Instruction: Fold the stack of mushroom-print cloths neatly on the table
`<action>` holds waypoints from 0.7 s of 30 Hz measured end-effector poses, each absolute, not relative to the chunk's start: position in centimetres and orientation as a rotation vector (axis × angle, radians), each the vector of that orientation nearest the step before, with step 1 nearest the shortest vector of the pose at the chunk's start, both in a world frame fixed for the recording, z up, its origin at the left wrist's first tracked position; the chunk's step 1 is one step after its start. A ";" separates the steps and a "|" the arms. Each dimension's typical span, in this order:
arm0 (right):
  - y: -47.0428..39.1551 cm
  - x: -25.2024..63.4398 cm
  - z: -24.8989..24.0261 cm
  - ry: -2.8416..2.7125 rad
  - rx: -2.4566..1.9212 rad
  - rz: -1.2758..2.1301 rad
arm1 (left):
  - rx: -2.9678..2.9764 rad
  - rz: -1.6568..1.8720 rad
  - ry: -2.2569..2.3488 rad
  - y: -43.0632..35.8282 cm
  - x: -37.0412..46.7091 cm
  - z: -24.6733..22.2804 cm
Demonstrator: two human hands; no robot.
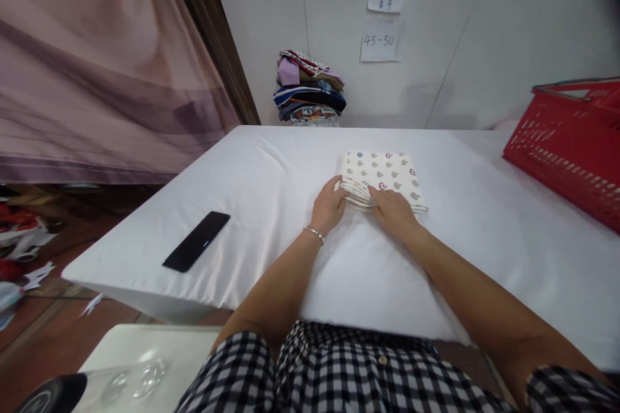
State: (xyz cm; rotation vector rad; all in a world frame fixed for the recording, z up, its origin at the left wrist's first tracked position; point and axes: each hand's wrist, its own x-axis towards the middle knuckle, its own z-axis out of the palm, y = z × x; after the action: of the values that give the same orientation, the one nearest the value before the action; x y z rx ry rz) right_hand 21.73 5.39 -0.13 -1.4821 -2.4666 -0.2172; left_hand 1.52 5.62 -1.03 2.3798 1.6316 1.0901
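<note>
A folded cream cloth (385, 171) with small grey, red and blue prints lies on the white-covered table (271, 206) in front of me. Its near edge shows several stacked layers. At the cloth's near left corner, my left hand (330, 205) is closed, fingers gripping the layered edge. My right hand (393, 208) pinches the same near edge a little further right, thumb towards the left hand. A bracelet (314, 233) circles my left wrist. The undersides of the fingers and the cloth beneath them are hidden.
A black phone-like slab (197, 242) lies at the table's left. Several folded cloths are piled (310, 87) against the back wall. A red plastic basket (571, 148) stands at the right. Lower left, a white stool-like surface (188, 355) holds a clear bottle (121, 387). Pink curtain (111, 64) hangs left.
</note>
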 end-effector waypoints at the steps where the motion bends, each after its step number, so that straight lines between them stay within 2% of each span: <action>1: 5.4 21.5 -0.1 -2.456 -1.487 -0.224 | 2.356 1.118 1.621 5.7 1.5 -1.1; 8: 6.3 20.3 0.3 -2.320 -1.474 -0.190 | 2.191 1.289 1.526 5.9 1.8 -1.1; 11: 6.7 20.5 0.8 -2.252 -1.520 -0.122 | 2.019 1.323 1.676 6.1 1.6 -1.2; 16: 6.9 20.6 1.3 -2.195 -1.583 -0.090 | 1.908 0.997 2.066 6.5 1.0 -1.5; 21: 6.9 20.4 0.9 -2.159 -1.560 -0.093 | 1.978 0.833 2.127 6.6 1.9 -1.7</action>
State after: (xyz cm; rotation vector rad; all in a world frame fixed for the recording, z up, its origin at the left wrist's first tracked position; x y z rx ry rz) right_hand 20.40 6.85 0.90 -1.5601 -2.1586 -0.0928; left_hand 1.87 6.61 -1.73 1.9783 2.1271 0.8325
